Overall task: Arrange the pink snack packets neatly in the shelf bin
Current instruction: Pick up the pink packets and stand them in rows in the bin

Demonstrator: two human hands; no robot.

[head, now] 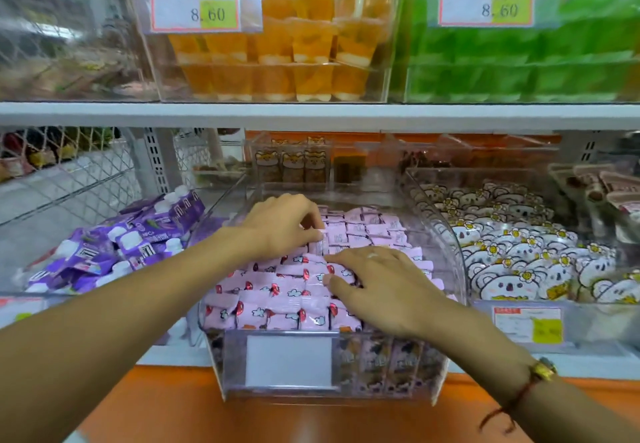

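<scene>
1. Pink snack packets (277, 299) are filling one clear shelf bin (446, 245) in the middle of the lower shelf; they are too many and too overlapped for me to count, lying in rough rows from the front wall to near the back.
2. Two bare hands are working inside that bin. The left hand (284, 224) is reaching over the far rows, its fingers curled and its thumb and fingertips pinching one packet (320, 245) that is standing on edge among the others.
3. The right hand (377, 283) is lying flat on the nearer rows, fingers spread and fairly straight, pressing down on the packets and gripping none. One ring is showing on a finger, and a gold bracelet (543, 370) with a red cord is sitting on that wrist.
4. One blank label holder (289, 361) is hanging on the bin's front wall.
5. Purple packets (114, 248) are heaped in the bin just to the left, and white bear-face packets (519, 255) are stacked in the bin just to the right.
6. On the upper shelf, orange jelly cups (277, 55) are sitting in one clear bin beside green packets (519, 62). Two price tags (195, 4) are reading 8.60, one on each of those bins.
</scene>
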